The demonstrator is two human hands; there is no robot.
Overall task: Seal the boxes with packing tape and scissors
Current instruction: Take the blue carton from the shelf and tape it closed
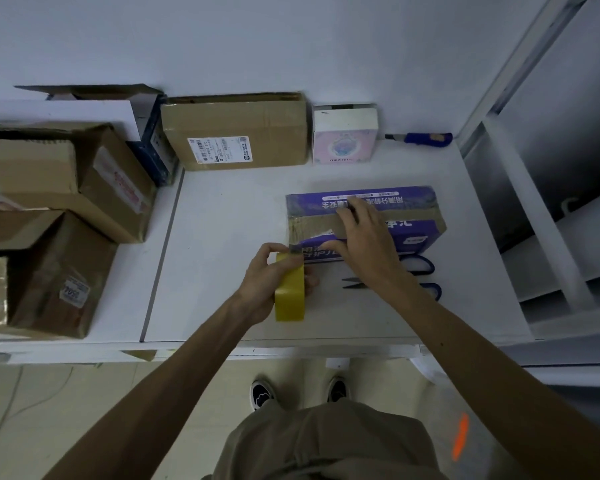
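Nearest, left hand (265, 284) gripping yellow tape roll (289, 301) at near-left corner of purple box (414, 199), tape strip (312, 222) uncut; right hand (365, 235) pressed flat, fingers straight, on strip along box top; scissors (355, 283) beneath right wrist, blades leftward toward roll, nearer that hand.

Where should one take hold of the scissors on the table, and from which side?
By the blue handle loops, coming from the right. The scissors lie flat in front of the purple box, blades pointing left, loops at their right end; the right forearm crosses their middle.
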